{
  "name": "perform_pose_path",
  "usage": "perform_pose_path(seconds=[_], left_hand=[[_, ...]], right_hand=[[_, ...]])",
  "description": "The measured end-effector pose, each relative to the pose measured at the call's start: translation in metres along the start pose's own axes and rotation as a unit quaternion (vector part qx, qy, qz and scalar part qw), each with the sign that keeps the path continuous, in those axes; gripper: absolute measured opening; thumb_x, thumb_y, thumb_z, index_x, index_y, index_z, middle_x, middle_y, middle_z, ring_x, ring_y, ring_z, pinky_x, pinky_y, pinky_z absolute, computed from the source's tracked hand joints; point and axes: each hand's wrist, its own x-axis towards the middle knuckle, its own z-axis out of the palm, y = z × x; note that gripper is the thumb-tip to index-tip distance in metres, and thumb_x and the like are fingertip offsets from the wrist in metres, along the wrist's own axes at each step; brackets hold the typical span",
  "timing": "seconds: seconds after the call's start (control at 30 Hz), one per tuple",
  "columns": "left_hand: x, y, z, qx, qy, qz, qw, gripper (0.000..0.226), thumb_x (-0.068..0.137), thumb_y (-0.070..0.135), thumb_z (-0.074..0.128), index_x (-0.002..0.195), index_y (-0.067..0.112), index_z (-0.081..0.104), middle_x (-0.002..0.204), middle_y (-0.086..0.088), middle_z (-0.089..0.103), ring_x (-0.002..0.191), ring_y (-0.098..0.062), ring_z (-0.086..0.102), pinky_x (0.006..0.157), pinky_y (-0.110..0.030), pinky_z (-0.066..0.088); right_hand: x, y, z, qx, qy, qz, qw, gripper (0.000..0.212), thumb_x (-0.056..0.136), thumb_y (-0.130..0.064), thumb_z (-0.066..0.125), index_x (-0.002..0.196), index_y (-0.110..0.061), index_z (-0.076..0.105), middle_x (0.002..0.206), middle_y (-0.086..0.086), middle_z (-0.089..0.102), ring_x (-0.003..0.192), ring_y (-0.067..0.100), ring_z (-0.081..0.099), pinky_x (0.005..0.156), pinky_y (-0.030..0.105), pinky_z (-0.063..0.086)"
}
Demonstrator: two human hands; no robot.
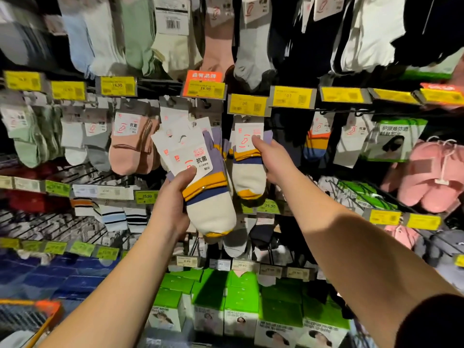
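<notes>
The left grip (173, 197) is closed round a bundle of sock packs (211, 207), with the thumb pressed on the front card and the fingers curled behind the stack. The bundle rises out of this grip and leans to its upper left. Its white header cards (175, 141) are fanned out above the thumb. The front pair is cream in the foot, with a navy band, orange-yellow stripes, a lilac cuff and an orange-yellow toe that hangs below the grip. Its card carries red print and dark characters.

The right grip (273, 159) pinches a hanging pair (248, 179) of the same pattern. The thumb tip lies on the right side of that pair's card (247, 136), and the other fingers are hidden behind the sock. This pair hangs just left of the right grip, close beside the bundle; whether the two touch cannot be told.

A yellow price tag (248, 104) sits above the right grip, and an orange tag (204, 82) above the left grip. Pink socks (130, 151) hang just left of the left grip, and green boxes (241, 292) stand well below both.
</notes>
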Motion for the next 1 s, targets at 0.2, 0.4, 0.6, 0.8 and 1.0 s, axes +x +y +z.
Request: perform_pose_path(seconds=[0.2, 0.4, 0.6, 0.8, 1.0], left_hand=[[0.004, 0.002, -0.006, -0.002, 0.007, 0.001, 1.0, 0.069, 0.077, 0.021, 0.072, 0.143, 0.015, 0.051, 0.129, -0.011, 0.068, 0.118, -0.034, 0.065, 0.1, -0.05, 0.052], [0.005, 0.001, -0.001, 0.001, 0.003, -0.011, 1.0, 0.071, 0.075, 0.024, 0.072, 0.143, 0.016, 0.051, 0.13, -0.012, 0.067, 0.12, -0.035, 0.063, 0.102, -0.052, 0.051], [-0.001, 0.001, 0.007, -0.002, 0.008, -0.015, 1.0, 0.067, 0.074, 0.022, 0.071, 0.139, 0.015, 0.056, 0.122, -0.011, 0.071, 0.097, -0.028, 0.072, 0.084, -0.042, 0.057], [-0.006, 0.001, 0.005, 0.007, 0.008, -0.028, 1.0, 0.07, 0.074, 0.018, 0.078, 0.14, 0.016, 0.055, 0.123, -0.011, 0.071, 0.098, -0.029, 0.072, 0.081, -0.041, 0.058], [-0.012, -0.001, 0.002, 0.005, 0.003, -0.022, 1.0, 0.065, 0.076, 0.019, 0.071, 0.139, 0.015, 0.055, 0.124, -0.012, 0.07, 0.096, -0.028, 0.073, 0.073, -0.039, 0.061]], right_hand=[[0.027, 0.011, 0.001, -0.14, 0.047, -0.046, 0.988, 0.044, 0.099, -0.044, 0.055, 0.132, -0.014, 0.061, 0.12, 0.003, 0.07, 0.107, 0.021, 0.065, 0.093, 0.039, 0.052], [0.046, 0.008, 0.006, -0.515, 0.119, -0.027, 0.849, 0.072, 0.101, -0.064, 0.022, 0.113, -0.005, 0.062, 0.103, 0.015, 0.064, 0.088, 0.031, 0.056, 0.061, 0.033, 0.035], [0.052, 0.004, 0.01, -0.571, 0.127, 0.03, 0.811, 0.077, 0.101, -0.065, 0.018, 0.108, -0.003, 0.064, 0.091, 0.014, 0.057, 0.083, 0.029, 0.052, 0.066, 0.032, 0.038], [0.049, 0.003, 0.005, -0.553, 0.123, 0.024, 0.824, 0.078, 0.1, -0.066, 0.019, 0.128, -0.005, 0.059, 0.113, 0.016, 0.062, 0.105, 0.033, 0.06, 0.072, 0.034, 0.042], [0.011, 0.012, -0.014, -0.383, 0.17, -0.005, 0.908, 0.073, 0.095, -0.07, 0.036, 0.135, -0.009, 0.043, 0.134, 0.01, 0.05, 0.117, 0.034, 0.056, 0.079, 0.038, 0.042]])
